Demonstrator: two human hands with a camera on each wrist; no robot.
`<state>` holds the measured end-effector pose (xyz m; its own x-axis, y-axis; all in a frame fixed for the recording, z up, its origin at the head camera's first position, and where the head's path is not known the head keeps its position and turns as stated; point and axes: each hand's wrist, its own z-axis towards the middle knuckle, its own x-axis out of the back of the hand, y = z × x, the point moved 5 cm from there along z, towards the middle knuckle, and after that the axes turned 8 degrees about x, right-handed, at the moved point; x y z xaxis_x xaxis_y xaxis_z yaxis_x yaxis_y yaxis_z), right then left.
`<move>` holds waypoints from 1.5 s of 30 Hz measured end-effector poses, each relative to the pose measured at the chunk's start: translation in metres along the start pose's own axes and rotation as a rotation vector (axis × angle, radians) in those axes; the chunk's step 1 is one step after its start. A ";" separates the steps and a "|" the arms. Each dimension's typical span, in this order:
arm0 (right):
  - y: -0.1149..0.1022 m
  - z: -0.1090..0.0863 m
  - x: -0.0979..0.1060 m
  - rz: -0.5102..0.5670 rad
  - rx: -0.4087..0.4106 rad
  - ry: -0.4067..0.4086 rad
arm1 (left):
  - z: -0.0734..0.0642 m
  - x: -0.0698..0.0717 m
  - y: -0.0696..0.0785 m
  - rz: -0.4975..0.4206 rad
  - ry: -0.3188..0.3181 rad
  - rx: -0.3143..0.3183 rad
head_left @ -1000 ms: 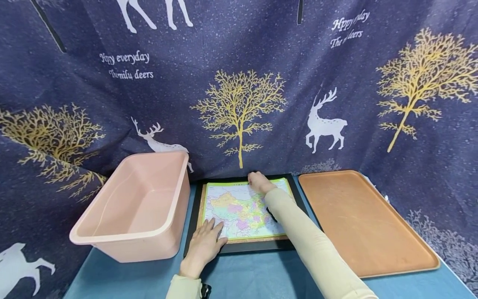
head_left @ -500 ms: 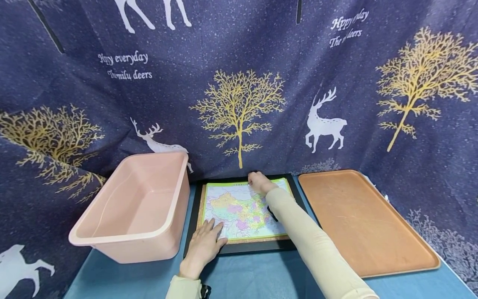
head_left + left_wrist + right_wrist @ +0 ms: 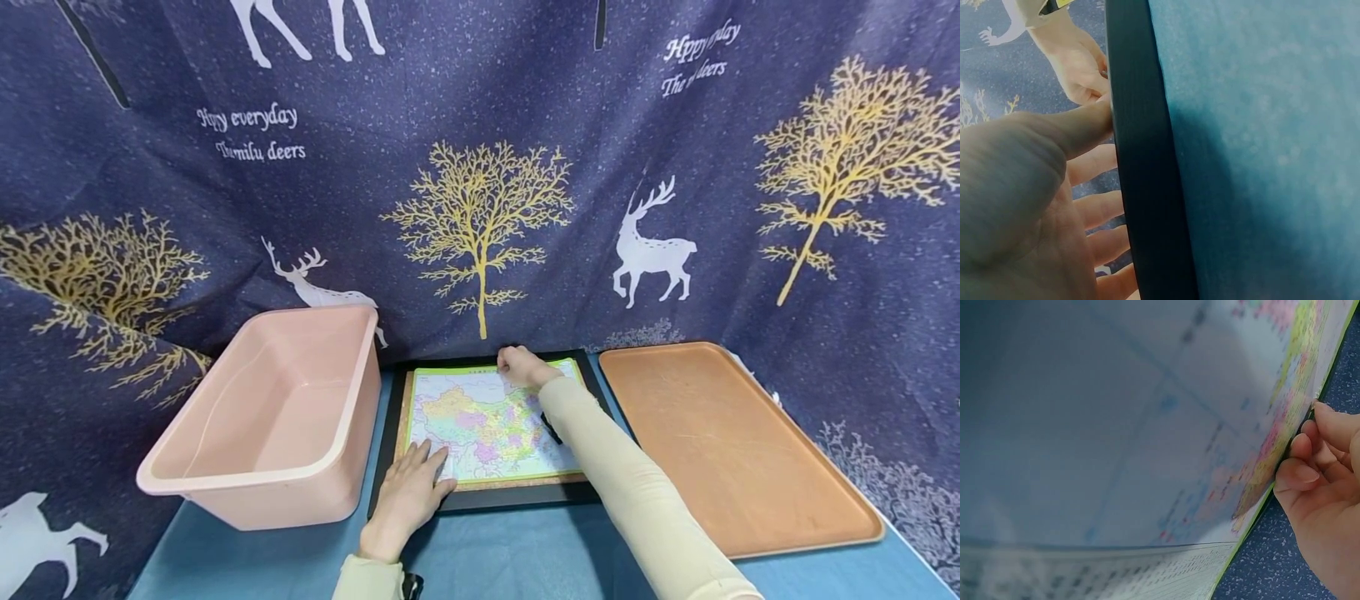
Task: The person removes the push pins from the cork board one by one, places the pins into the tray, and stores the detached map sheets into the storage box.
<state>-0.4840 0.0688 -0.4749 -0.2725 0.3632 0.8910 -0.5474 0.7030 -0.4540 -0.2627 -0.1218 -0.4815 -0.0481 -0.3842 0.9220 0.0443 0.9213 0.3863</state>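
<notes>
A map sheet (image 3: 480, 425) with a yellow-green border lies on a cork board (image 3: 525, 482) in a black frame (image 3: 510, 498). My left hand (image 3: 408, 492) rests with spread, nearly straight fingers on the lower left corner of map and frame; the left wrist view shows this hand (image 3: 1041, 194) beside the frame's dark edge. At the map's top edge my right hand (image 3: 521, 367) has curled fingers. In the right wrist view, thumb and fingers (image 3: 1329, 425) pinch a tiny pin-like thing (image 3: 1315, 405), mostly hidden, against the sheet's edge.
A pink plastic tub (image 3: 262, 417) stands left of the frame. To its right lies a brown tray (image 3: 735, 450). Behind hangs a dark blue cloth (image 3: 510, 108) with deer and trees, close to the frame's top edge. Blue cloth (image 3: 510, 550) covers the table.
My right hand stays at the map's top edge, while its wrist and forearm have shifted very slightly right. The left hand, map and frame look unchanged.
</notes>
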 end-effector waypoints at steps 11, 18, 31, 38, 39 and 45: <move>-0.003 -0.005 0.003 0.053 0.030 -0.028 | 0.001 0.000 0.001 -0.003 -0.008 0.001; -0.019 -0.016 0.011 0.067 0.116 -0.045 | 0.002 0.004 -0.002 0.009 -0.014 0.003; -0.025 -0.073 0.040 -0.049 0.255 0.035 | 0.001 0.003 0.000 -0.002 -0.041 0.008; -0.017 -0.105 0.059 -0.070 0.271 0.107 | 0.002 0.002 -0.001 0.006 -0.037 0.013; -0.016 -0.109 0.062 -0.073 0.270 0.116 | 0.002 0.002 -0.001 0.006 -0.036 0.011; -0.014 -0.136 0.082 -0.081 0.276 0.177 | 0.001 0.002 0.001 0.006 -0.022 0.002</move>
<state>-0.3907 0.1716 -0.3965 -0.0915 0.4305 0.8979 -0.7615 0.5508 -0.3417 -0.2642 -0.1218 -0.4796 -0.0700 -0.3777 0.9233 0.0424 0.9236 0.3810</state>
